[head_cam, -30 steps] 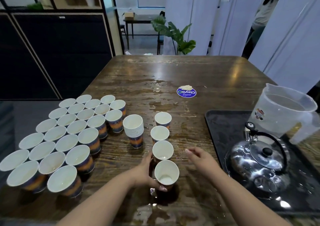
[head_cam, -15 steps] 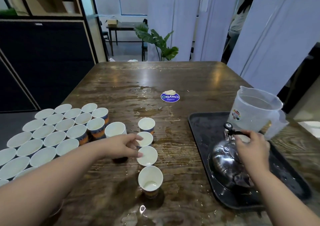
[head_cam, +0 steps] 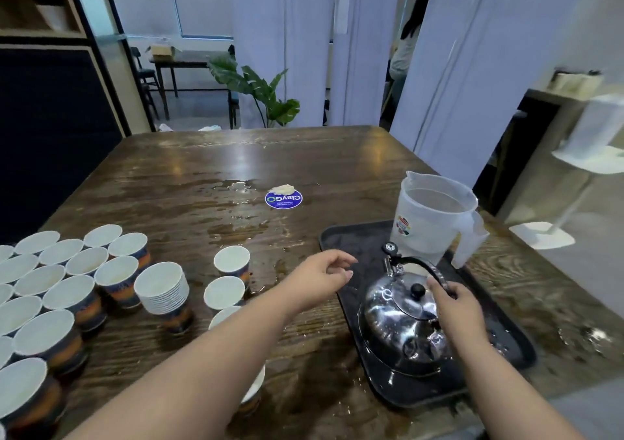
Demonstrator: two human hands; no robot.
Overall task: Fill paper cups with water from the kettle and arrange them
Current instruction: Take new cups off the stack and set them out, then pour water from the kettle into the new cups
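Kettle point(head_cam: 401, 325) handle sits in my right hand point(head_cam: 454, 308), lower right; left hand point(head_cam: 324, 276) hovers loose, empty; a lift off the wet tray point(head_cam: 347, 237) risks slopping water

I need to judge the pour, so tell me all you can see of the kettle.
The kettle is shiny, rounded metal with a domed lid, a black knob and an arched black handle hinged beside its spout. It stands upright on the black tray, lid on, beside the jug. The right hand grips its handle.
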